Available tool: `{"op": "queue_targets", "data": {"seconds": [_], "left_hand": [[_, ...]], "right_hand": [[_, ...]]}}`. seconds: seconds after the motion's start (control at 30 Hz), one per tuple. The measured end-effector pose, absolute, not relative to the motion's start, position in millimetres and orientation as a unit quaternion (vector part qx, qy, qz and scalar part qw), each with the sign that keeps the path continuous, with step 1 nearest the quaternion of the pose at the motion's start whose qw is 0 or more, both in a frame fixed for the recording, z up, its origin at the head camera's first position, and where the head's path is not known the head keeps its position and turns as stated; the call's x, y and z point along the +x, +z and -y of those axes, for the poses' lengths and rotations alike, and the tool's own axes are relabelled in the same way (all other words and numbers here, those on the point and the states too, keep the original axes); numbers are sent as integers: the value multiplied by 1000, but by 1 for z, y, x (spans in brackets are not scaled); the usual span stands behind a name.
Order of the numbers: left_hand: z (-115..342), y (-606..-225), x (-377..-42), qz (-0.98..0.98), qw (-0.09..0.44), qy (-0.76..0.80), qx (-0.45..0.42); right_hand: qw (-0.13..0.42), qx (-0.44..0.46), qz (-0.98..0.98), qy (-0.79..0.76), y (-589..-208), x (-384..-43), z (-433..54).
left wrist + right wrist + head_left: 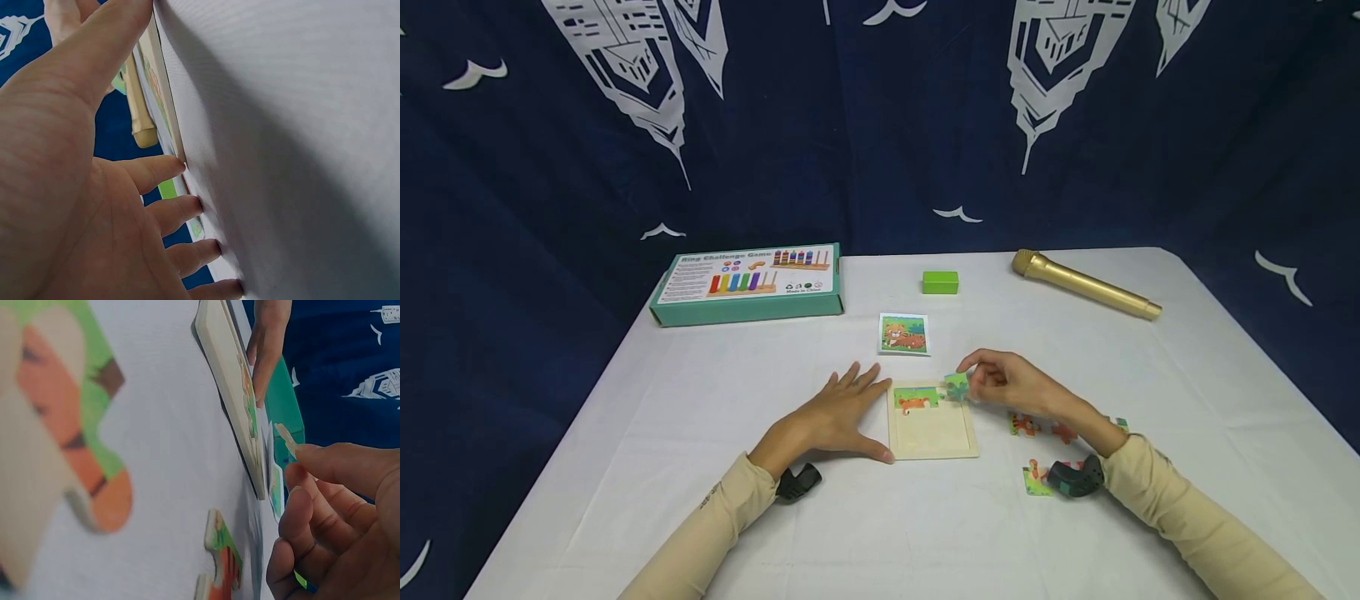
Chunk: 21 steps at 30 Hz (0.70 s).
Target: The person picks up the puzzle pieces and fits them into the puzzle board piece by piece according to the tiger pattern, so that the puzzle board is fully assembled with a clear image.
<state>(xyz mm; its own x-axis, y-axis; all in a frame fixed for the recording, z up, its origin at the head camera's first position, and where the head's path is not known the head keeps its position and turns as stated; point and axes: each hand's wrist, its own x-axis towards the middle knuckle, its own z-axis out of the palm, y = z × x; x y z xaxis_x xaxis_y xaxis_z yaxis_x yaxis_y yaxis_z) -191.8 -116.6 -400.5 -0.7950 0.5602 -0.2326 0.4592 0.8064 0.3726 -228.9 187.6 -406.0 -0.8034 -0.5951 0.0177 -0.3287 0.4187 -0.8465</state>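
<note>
A square wooden puzzle tray (932, 437) lies on the white table, with joined green and orange puzzle pieces (916, 399) in its upper left. My left hand (838, 417) is spread flat at the tray's left side, thumb and forefinger touching its edge. Between thumb and forefinger my right hand (1011, 383) pinches a green puzzle piece (956, 386) over the tray's upper right corner. In the right wrist view that piece (286, 439) appears edge-on, held above the tray (228, 394). Whether it touches the tray I cannot tell.
Loose puzzle pieces (1036, 478) lie right of the tray, partly hidden under my right forearm. Behind the tray are a tiger picture card (904, 335) and a green block (940, 282). A teal game box (748, 285) sits back left, a gold microphone (1086, 284) back right.
</note>
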Motion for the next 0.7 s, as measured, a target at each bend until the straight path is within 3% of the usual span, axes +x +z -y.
{"op": "queue_targets", "data": {"seconds": [0.7], "left_hand": [[116, -400, -191, -936, 168, 151, 269]], "right_hand": [[153, -272, -843, -439, -411, -228, -179]]}}
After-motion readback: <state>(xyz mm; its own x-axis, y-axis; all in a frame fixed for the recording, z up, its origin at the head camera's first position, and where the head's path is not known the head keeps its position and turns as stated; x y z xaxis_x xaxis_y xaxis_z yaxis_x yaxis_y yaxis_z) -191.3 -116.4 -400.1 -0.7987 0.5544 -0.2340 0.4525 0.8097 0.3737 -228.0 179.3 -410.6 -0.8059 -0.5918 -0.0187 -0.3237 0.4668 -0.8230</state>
